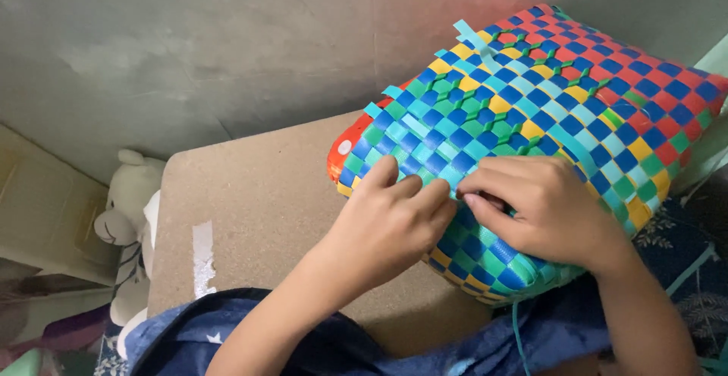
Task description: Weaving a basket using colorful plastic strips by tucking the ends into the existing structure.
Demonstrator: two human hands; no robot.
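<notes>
I see the woven basket (546, 118) mostly plaited, lying under both hands on the table (250, 201); left hand (383, 228) and right hand (542, 213) pinch a light-blue strip (455, 186), loose ends left untucked.

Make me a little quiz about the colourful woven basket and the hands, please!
1. True or false: both hands rest on the woven basket.
2. What lies under the basket? A) a brown board B) a glass plate C) a metal tray
3. Which soft thing sits at the far left, beside the board?

Key
1. True: the left hand and the right hand both press on the basket, fingertips meeting at a light blue strip.
2. A: the brown board.
3. A white stuffed toy.
</notes>
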